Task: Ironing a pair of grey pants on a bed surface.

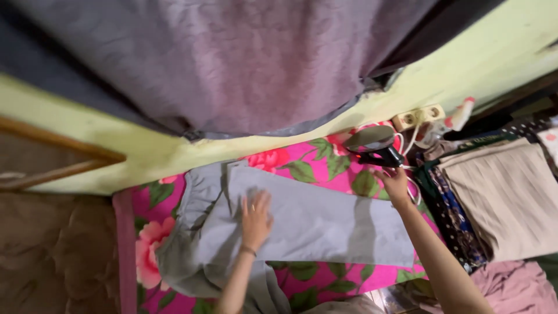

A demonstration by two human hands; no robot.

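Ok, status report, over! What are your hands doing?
Left hand flat on grey trousers. Right hand at the iron, grip unclear. Folded beige cloth beside, nothing blocking.

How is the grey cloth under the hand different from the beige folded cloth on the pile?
The grey cloth lies spread out on the pink flowered sheet; the beige folded cloth sits on top of a stack of other fabrics. The left hand presses flat on the grey one, while no hand touches the beige one. The grey one looks smooth; the beige one shows fine pleat-like lines. Both are plain, single-coloured fabric.
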